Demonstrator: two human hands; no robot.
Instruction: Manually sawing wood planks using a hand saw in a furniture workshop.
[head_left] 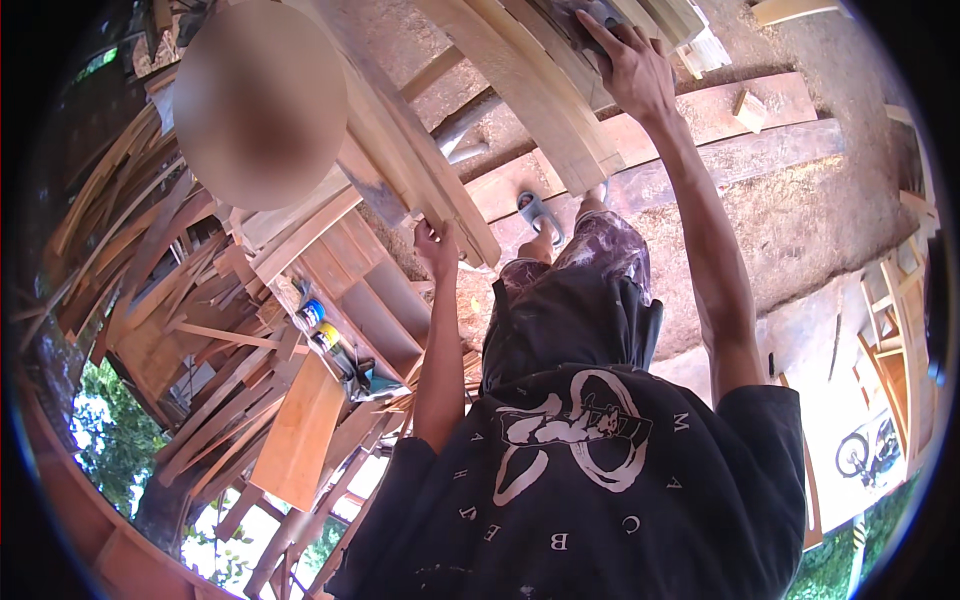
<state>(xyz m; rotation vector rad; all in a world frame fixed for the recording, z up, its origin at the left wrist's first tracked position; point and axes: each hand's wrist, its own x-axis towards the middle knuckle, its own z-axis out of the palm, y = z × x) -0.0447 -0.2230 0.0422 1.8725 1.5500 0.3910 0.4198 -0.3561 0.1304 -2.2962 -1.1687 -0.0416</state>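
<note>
My left hand (436, 248) is closed, its fingers curled beside the near end of a long wooden beam (440, 190). A small pale piece (413, 217) shows at its fingertips, too small to name. My right arm reaches far forward, and my right hand (640, 75) is bent over a dark grey object (598, 35) at the top edge. The kind of that object cannot be made out, as the fingers partly cover it. Between my hands a wide, light brown plank (545, 110) runs away from me, its near end close to my legs.
A small wood block (748, 110) lies on a board (790, 98) on the dusty ground. Piled wood strips (130, 230) fill the left, near a wooden cabinet (375, 300) with cans (312, 312). A motorcycle (868, 455) stands far right. A blurred oval hides the upper left.
</note>
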